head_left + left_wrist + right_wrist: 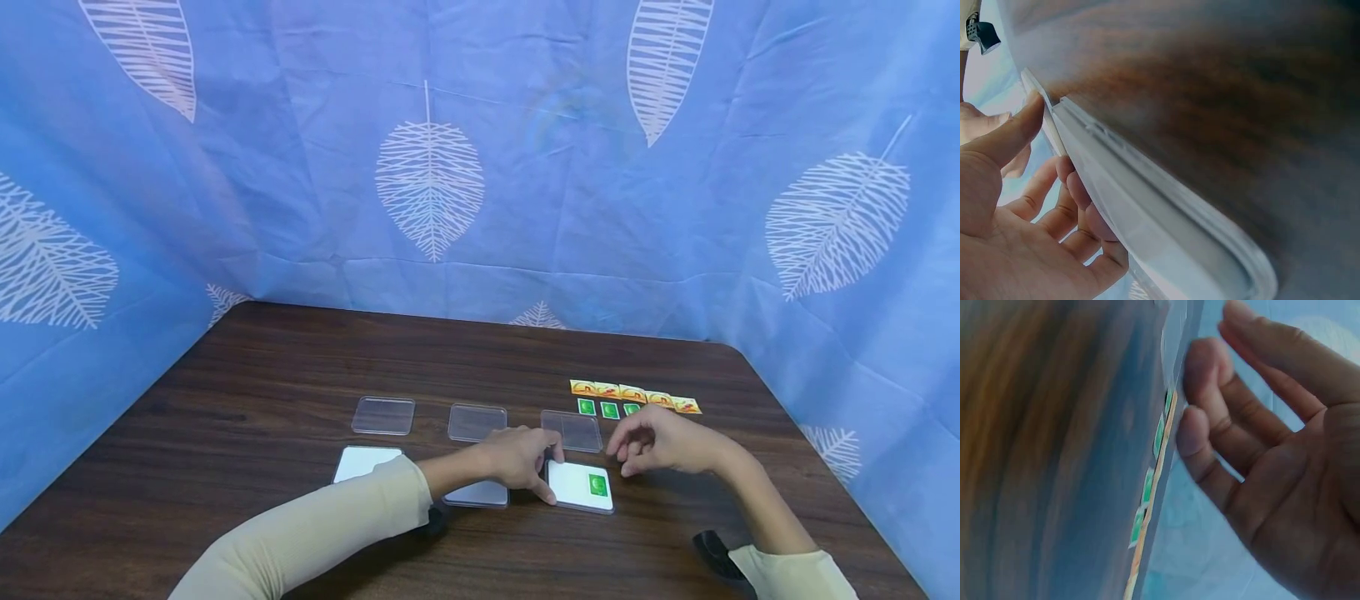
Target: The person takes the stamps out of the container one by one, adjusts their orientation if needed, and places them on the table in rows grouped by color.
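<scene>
My left hand (513, 457) holds the left side of a white square card in a clear case (566, 483), thumb at the near corner and a fingertip at the far corner. On that card's right part sits a green sticker (597, 485). In the left wrist view, the thumb (1025, 122) and fingers span the card's edge, beside another cased white card (1147, 181). My right hand (667, 442) hovers just right of the card, fingers loosely bent with nothing between them. From the right wrist, green stickers (1147, 486) show past its fingertips.
Clear square covers (383, 415) lie in a row farther back. White cards (365, 460) in cases sit left, partly behind my left arm. A strip of orange stickers (633, 393) lies behind the loose green stickers (610, 410). A blue leaf-patterned curtain (510, 208) borders the brown table (300, 358).
</scene>
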Motion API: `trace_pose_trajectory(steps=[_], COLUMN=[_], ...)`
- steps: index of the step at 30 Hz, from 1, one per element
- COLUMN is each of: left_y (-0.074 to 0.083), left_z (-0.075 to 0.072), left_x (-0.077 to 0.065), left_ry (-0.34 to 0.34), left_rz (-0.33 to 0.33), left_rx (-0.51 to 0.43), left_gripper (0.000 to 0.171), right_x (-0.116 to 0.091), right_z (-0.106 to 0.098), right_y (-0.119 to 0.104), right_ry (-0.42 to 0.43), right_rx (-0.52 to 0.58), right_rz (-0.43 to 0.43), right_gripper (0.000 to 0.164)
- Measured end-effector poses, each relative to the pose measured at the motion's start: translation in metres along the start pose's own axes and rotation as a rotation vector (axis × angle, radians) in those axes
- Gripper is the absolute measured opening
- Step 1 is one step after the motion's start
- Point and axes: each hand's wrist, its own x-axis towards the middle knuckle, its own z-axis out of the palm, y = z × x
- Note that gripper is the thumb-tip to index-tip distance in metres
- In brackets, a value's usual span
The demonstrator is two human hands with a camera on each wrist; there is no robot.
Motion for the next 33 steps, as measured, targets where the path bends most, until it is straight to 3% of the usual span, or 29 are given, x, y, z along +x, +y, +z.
trace_pose_trajectory(steps=[5,12,17,25,33], left_y=[0.0,0.001,0.001,0.0,0.0], left_z=[0.0,0.0,0.0,0.001,0.0], left_x=[0.001,0.002,0.002,0.003,0.002], left_ry=[-0.001,-0.004,-0.007,-0.006,-0.004], left_rz=[-0.004,-0.007,-0.009,-0.001,0.0], left_rx=[0.009,0.007,0.002,0.007,0.007], left_gripper=[0.038,0.038,0.037,0.037,0.037], right_x=[0.009,0.018,0.023,0.023,0.025], right_z=[0.011,0.024,0.03,0.033,0.033], right_y=[-0.01,-0.017,-0.02,-0.023,-0.025], right_ry=[-0.04,-0.017,-0.012,-0.016,-0.008], right_rx=[-0.046,-0.187,-0.213,-0.221,-0.234], right_rz=[0.064,0.158,0.202,0.206,0.15], right_gripper=[0.013,0.015,0.017,0.021,0.022])
